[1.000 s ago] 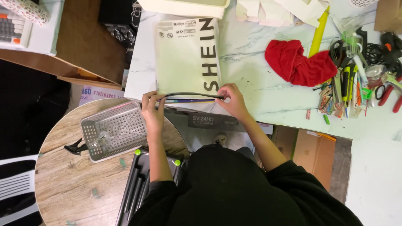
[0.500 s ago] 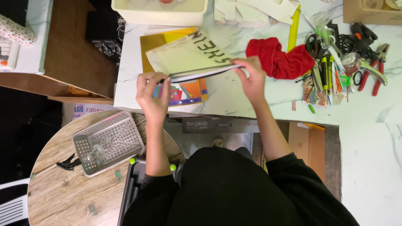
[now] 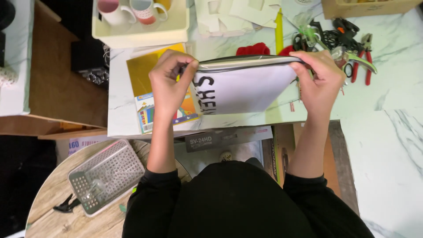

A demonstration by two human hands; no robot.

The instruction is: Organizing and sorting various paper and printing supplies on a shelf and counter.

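My left hand (image 3: pixel 169 81) and my right hand (image 3: pixel 319 79) each pinch one end of the top edge of a white plastic mailer bag (image 3: pixel 244 90) with black lettering. The bag is lifted off the marble table (image 3: pixel 396 75) and hangs toward me, its dark-lined mouth stretched between my hands. Under my left hand lies a gold paper pad (image 3: pixel 143 70) with a colourful cover. A red cloth (image 3: pixel 253 48) shows just behind the bag's upper edge.
A cream tray (image 3: pixel 141 33) with mugs stands at the back left. Cut white card pieces (image 3: pixel 229 15), a yellow ruler (image 3: pixel 279 31), pliers and scissors (image 3: pixel 359 53) crowd the back right. A grey perforated basket (image 3: pixel 105 176) sits on a round wooden table at lower left.
The bag has been raised from lying flat on the table to held up by its top edge. The gold paper pad beneath it has come into view.
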